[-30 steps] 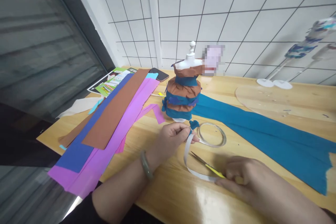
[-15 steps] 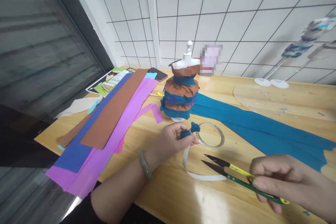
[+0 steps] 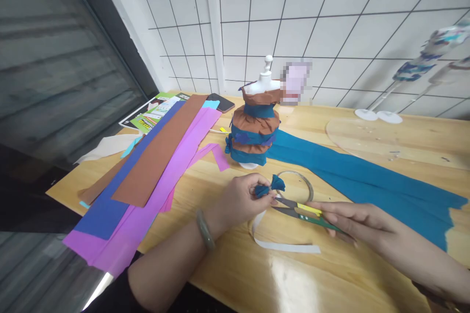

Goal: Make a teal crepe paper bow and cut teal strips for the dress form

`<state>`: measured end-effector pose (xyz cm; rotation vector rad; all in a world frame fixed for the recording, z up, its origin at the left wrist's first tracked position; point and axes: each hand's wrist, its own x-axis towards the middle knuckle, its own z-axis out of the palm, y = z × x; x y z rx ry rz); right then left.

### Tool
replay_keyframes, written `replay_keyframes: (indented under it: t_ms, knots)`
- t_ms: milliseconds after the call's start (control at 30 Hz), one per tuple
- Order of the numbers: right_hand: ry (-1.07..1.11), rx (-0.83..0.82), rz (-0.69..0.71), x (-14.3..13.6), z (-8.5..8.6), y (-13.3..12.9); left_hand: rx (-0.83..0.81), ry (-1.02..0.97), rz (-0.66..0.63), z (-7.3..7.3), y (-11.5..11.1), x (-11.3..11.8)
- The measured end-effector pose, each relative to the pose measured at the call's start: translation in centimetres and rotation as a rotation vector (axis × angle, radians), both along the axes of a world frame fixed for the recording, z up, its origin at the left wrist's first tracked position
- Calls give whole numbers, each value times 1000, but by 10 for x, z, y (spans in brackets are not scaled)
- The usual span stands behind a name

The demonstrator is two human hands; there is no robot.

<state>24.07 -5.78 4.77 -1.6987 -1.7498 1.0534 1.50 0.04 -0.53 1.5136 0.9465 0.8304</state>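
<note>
At lower centre, the left grip (image 3: 238,200) was closed, pinching a teal bow (image 3: 278,183). The right grip (image 3: 362,220), wrapped around snips (image 3: 304,216), had moved left since the earlier frame, bringing their parted blades (image 3: 288,202) just below the bow. Below, a white strip (image 3: 286,246) lay curved on the desk (image 3: 220,274).

Readable text: none | green leaflet (image 3: 150,118): yellow lettering (image 3: 141,126), too blurred

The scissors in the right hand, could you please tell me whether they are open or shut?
The scissors are open: their two dark blades stand apart, with a gap between the tips, near the left hand.
</note>
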Motion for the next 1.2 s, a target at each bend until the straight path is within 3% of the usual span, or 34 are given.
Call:
replay_keyframes:
  t_ms: [167, 433, 600, 767, 933, 1200]
  knots:
    - [47, -102, 33, 1, -4, 0, 31, 6, -39, 0, 0, -1]
    - [70, -154, 243, -7, -20, 2, -75, -89, -97, -5, 0, 1]
    - [25, -132, 273, -19, -18, 2, -102, -147, -135, -4, -1, 2]
    - [41, -106, 361, -17, -12, 3, -29, -34, -94, 1, -1, 1]
    - [-29, -10, 304, -11, -11, 2, -84, -82, -126, 7, -1, 0]
    - [-144, 88, 246, -14, -5, 1, 13, 38, -139, 12, -3, -2]
